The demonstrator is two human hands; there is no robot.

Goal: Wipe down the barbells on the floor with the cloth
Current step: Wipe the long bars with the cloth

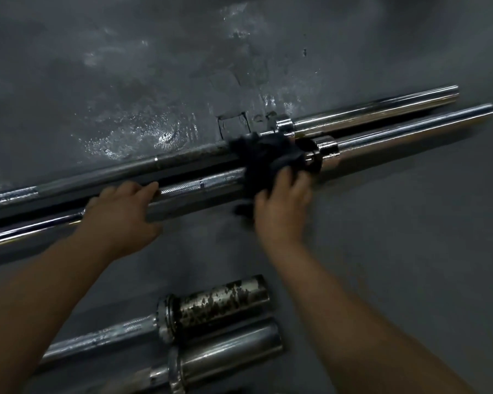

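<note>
Head view, looking down at a dark grey floor with shiny, wet-looking patches in the upper middle of the frame. Two long bars lie side by side, running from the left edge up to the upper right. Nearer us is a chrome barbell with a knurled shaft, and just behind it, almost touching, a darker-shafted barbell with a bright chrome sleeve at its far end. The crumpled black cloth sits in the middle of the frame, bunched over the shafts of both long barbells right beside their collars. The right hand has its fingers curled into the cloth, grasping it against the nearer bar. The left hand, left of centre, clasps the same chrome shaft, fingers hooked over the top and thumb underneath. Down at the bottom centre, two more bar ends lie parallel and close together: a rust-spotted barbell sleeve with its collar and shaft running off to the lower left, and below it a smooth chrome barbell sleeve.
</note>
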